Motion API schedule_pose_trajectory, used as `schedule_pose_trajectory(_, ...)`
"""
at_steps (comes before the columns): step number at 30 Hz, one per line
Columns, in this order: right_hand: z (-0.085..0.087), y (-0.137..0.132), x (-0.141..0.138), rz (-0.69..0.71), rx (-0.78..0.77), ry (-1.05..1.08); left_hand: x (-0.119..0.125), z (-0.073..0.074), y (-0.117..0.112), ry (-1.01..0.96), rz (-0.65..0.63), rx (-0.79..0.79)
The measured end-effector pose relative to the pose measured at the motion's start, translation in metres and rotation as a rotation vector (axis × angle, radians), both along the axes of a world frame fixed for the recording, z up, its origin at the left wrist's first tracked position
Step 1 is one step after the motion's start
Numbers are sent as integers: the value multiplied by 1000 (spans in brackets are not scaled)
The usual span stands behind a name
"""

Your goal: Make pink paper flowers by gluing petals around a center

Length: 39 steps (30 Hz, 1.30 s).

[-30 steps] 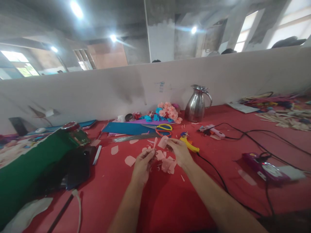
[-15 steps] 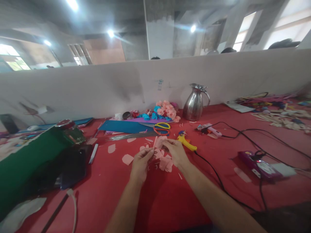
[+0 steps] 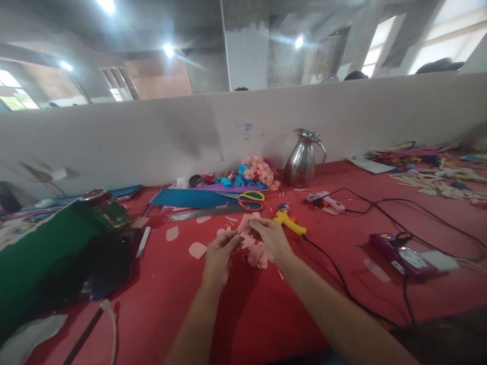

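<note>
Between my two hands is a pink paper piece, pinched by the fingers of my left hand at its lower left edge. My right hand is closed on the same piece from the right, its thumb and finger near the upper part. Below and around the hands lie loose pink paper petals and a crumpled pink paper cluster. Just right of my right hand rests a yellow glue gun with its black cord. Scissors with yellow and red handles lie beyond the hands.
Pink and blue paper flowers are heaped near the partition, left of a steel jug. A blue sheet and thin wires lie ahead. A purple power strip with cords is at right, a dark tablet-like object at left.
The pink piece has turned between my fingers and now shows a flatter, wider face. My hands stay nearly in place. The whole view has shifted slightly.
</note>
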State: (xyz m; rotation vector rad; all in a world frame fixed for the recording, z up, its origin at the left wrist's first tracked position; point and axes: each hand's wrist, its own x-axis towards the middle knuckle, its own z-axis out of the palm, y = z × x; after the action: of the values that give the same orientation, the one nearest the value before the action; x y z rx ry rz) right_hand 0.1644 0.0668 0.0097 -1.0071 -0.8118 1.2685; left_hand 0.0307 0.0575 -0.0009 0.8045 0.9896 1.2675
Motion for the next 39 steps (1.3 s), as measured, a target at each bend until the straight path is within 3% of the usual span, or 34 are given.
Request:
schedule_pose_trajectory(33, 1, -4, -5, 17, 10, -15, 0, -3, 0, 28, 7, 21)
schedule_pose_trajectory(39, 7, -6, -4, 69, 90, -58, 1, 2, -1, 17, 9, 12)
